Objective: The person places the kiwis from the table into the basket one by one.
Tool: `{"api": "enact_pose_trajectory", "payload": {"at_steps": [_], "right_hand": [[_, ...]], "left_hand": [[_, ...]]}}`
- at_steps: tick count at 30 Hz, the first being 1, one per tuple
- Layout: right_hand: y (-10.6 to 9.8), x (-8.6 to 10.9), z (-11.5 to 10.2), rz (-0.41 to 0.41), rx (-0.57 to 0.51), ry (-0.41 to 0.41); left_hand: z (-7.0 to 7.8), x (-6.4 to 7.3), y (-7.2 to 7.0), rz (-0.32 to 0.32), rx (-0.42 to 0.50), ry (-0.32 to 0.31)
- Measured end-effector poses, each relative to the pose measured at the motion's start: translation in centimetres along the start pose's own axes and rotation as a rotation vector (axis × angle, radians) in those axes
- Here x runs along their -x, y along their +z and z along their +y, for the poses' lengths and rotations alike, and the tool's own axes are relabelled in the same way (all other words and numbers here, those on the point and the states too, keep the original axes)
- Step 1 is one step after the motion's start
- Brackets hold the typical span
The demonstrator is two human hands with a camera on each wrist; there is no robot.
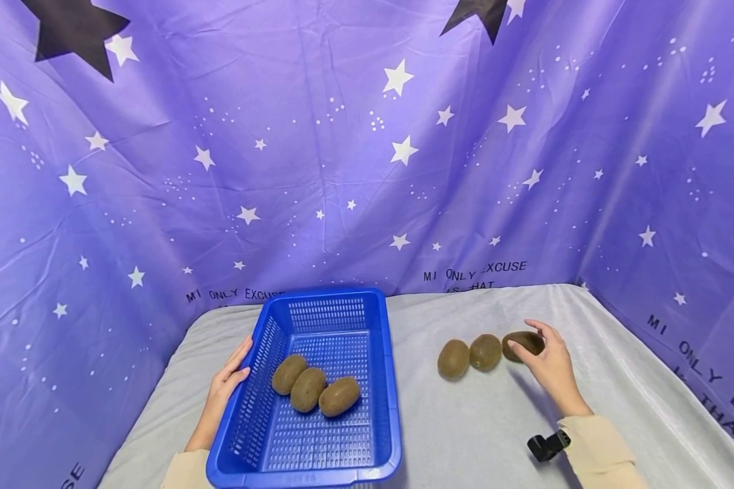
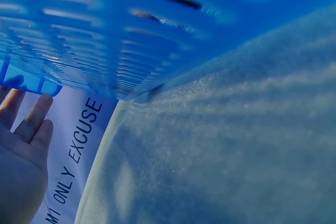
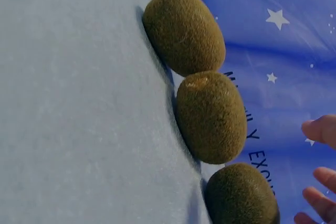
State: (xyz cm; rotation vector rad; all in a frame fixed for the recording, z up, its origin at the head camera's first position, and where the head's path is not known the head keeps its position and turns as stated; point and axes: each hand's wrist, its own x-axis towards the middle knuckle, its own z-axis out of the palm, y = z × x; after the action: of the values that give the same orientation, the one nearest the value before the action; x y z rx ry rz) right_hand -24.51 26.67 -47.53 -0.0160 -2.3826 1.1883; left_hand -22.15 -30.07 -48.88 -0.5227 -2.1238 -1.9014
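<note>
Under the side rim of a blue plastic basket (image 1: 394,414), my left hand (image 1: 223,384) rests with its fingers against the outside. Its fairly straight fingers (image 2: 35,116) reach the rim in the left wrist view. Three brown kiwis lie together in the basket, the rightmost kiwi (image 1: 339,396) angled. On the cloth to the right, three more stand in a row: a left kiwi (image 1: 453,360), a middle kiwi (image 1: 486,352) and a right kiwi (image 1: 520,345). Over that last one my right hand (image 1: 553,370) hovers, thumb and fingers spread; the right wrist view shows them apart from the fruit.
A grey-white cloth (image 1: 465,435) covers the table. Purple curtains (image 1: 318,170) with white stars and printed words enclose it at the back and both sides. A small black device (image 1: 548,446) sits at my right sleeve (image 1: 599,448).
</note>
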Motion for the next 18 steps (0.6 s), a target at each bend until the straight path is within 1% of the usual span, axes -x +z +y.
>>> {"api": "enact_pose_trajectory", "payload": {"at_steps": [6,14,18], "right_hand": [[0.1,-0.2,0.7,0.011,0.001,0.083],[0.4,-0.6,1.3,-0.029,0.004,0.199],[0.7,-0.8,1.5,-0.043,-0.012,0.247]], "left_hand": [[0.1,0.1,0.0,-0.01,0.008,-0.026],[0.2,0.1,0.0,-0.013,0.012,-0.025],[0.3,0.1,0.0,-0.024,0.02,-0.041]]}}
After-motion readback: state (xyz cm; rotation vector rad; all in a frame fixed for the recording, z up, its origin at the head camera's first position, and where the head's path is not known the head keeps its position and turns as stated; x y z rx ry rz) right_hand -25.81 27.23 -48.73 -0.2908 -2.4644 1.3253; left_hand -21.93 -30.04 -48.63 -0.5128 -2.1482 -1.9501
